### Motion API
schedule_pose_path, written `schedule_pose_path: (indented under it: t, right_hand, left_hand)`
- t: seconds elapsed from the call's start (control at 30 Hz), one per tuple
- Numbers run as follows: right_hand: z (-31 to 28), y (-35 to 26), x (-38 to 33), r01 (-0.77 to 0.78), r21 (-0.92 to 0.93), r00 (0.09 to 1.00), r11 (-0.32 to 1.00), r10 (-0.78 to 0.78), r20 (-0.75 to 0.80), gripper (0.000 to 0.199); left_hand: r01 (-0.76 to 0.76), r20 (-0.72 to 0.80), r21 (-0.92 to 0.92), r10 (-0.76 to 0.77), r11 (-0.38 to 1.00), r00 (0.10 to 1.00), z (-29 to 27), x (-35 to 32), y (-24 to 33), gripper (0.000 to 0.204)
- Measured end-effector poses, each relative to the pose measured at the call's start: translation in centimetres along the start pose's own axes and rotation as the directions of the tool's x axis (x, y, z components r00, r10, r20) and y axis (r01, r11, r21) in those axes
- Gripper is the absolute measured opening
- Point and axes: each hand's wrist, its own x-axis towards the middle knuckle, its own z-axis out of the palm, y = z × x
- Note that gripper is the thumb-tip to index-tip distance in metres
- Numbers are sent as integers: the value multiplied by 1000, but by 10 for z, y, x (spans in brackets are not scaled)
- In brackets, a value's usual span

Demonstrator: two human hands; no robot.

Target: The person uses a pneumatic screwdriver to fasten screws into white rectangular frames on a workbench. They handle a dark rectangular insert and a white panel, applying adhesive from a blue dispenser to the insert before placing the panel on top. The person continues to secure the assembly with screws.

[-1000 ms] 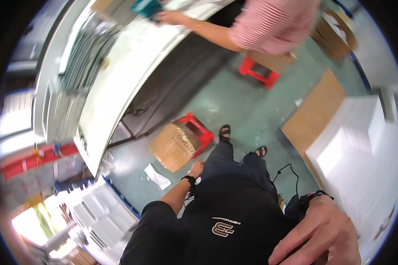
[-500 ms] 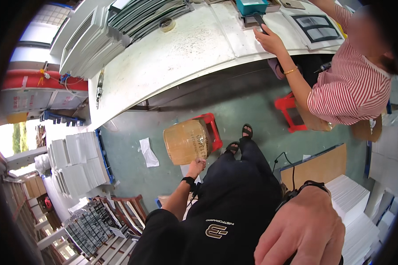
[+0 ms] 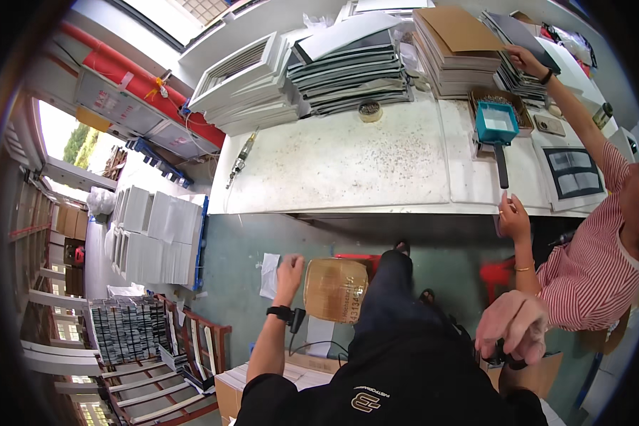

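My left hand [image 3: 290,277] hovers just left of a brown cardboard carton wrapped in tape [image 3: 336,290], apart from it. Its fingers are loosely bent, with nothing visible in them. The carton rests on a red stool [image 3: 355,257], mostly hidden beneath it. My right hand [image 3: 512,325] is raised at the lower right, fingers hanging half curled and apart, holding nothing I can see. Black bands circle both wrists. Ahead stands a white worktable [image 3: 319,192] bearing an electric screwdriver [image 3: 241,157] and a roll of tape [image 3: 370,111].
White frames [image 3: 245,85] and dark panels [image 3: 351,74] are stacked on the table. At right, a co-worker in a striped shirt [image 3: 589,263] reaches to a brown board [image 3: 461,30], near a teal tray [image 3: 497,122]. White stacks [image 3: 156,234] stand left; paper [image 3: 270,275] lies on the floor.
My left hand has come off the carton and moved to its left. My view has shifted toward the table, and my legs have moved. The co-worker's near hand has left the black handle.
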Motion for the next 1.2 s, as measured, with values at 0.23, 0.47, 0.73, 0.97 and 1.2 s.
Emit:
schedule_pose_path:
  t: [0.23,0.47,0.73,0.97,1.2]
  right_hand:
    - [-38,33,7,-252,-109,892,962,188,-411,45]
    - [-104,109,86,-316,-155,861,936,214,-462,46]
    - [-160,190,210,-520,-67,724,852,397,-564,49]
    - [-180,219,266,-609,-64,671,790,471,-572,49]
    - [-199,221,258,-619,-87,665,781,462,-587,46]
  left_hand:
    - [-457,-297,181,491,871,819,-135,176,147,35]
    - [-522,-222,520,697,677,682,-228,401,206,52]
    - [-624,80,602,741,498,667,-278,579,196,53]
    - [-708,182,518,747,480,639,-303,592,226,42]
    - [-699,111,389,723,600,682,-309,445,272,43]
